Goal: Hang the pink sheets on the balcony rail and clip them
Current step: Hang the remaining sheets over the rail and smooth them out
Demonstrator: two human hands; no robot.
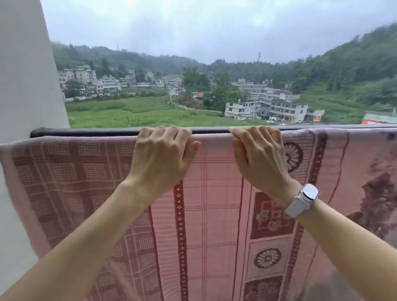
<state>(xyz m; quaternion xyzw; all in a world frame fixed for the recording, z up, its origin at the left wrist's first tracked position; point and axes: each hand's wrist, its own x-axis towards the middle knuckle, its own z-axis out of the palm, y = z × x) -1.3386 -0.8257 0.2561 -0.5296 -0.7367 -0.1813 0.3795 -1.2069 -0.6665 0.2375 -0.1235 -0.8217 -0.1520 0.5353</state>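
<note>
A pink sheet (215, 198) with dark red woven checks, stripes and flower squares hangs in front of me from the dark balcony rail (95, 131). My left hand (162, 155) grips the sheet's top edge at the rail, fingers curled over it and thumb in front. My right hand (260, 154), with a white watch on its wrist, grips the same top edge a little to the right. Left of my hands the sheet's top edge sags just below the rail. No clips are visible.
A white wall (12, 113) stands close on the left, where the rail ends. Beyond the rail lie a green field, white buildings and wooded hills far below. The sheet continues along the rail to the right edge of view.
</note>
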